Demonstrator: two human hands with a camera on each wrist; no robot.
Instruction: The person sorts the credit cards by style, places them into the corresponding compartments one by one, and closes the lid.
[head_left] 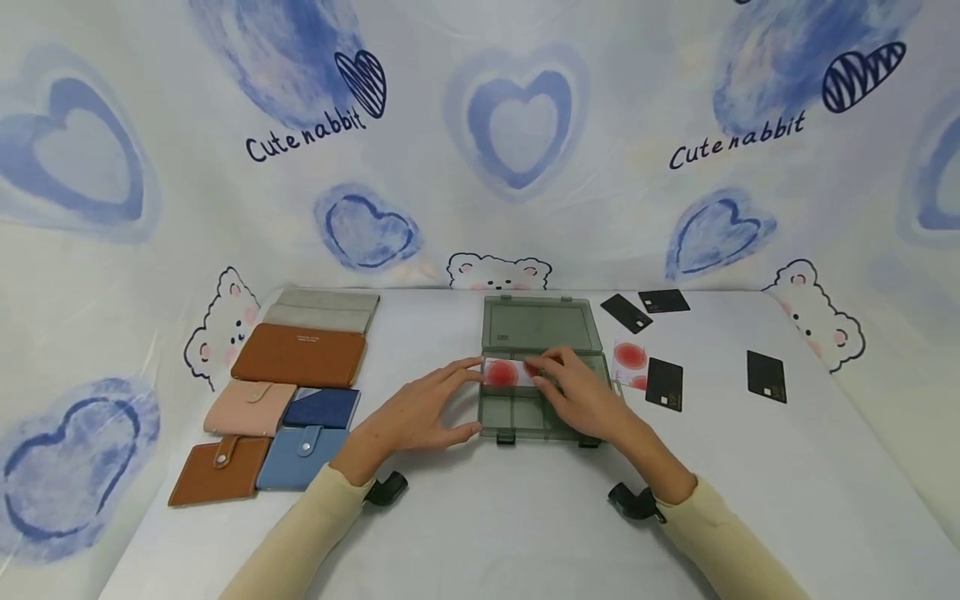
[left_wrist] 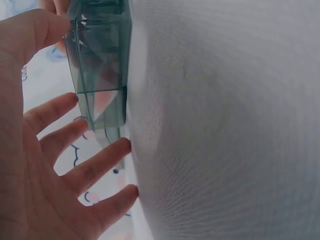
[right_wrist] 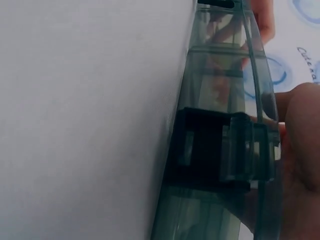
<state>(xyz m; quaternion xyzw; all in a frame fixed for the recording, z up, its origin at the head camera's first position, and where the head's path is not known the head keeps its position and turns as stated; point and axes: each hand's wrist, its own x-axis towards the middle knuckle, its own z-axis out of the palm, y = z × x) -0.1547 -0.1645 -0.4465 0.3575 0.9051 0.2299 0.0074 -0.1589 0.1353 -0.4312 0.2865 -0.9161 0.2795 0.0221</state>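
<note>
A translucent green divided plastic box (head_left: 528,412) lies on the table with its lid folded back. A white card with red circles (head_left: 501,372) lies lengthwise in one of the box's rear compartments. My right hand (head_left: 585,400) reaches over the box from the right, thumb and fingers pinching the card's right end. At the box's left edge is my left hand (head_left: 420,410), fingers spread and fairly straight, fingertips by the rim near the card's left end. In the left wrist view, these fingers (left_wrist: 82,172) hold nothing. A dark latch (right_wrist: 205,150) shows on the box's front in the right wrist view.
Right of the box lie another red-circled card (head_left: 628,355) and several black cards, one black card (head_left: 664,384) nearest it. To the left are wallets and card holders, among them a long brown wallet (head_left: 298,355) and a blue snap wallet (head_left: 296,458). A patterned cloth (head_left: 517,233) hangs behind.
</note>
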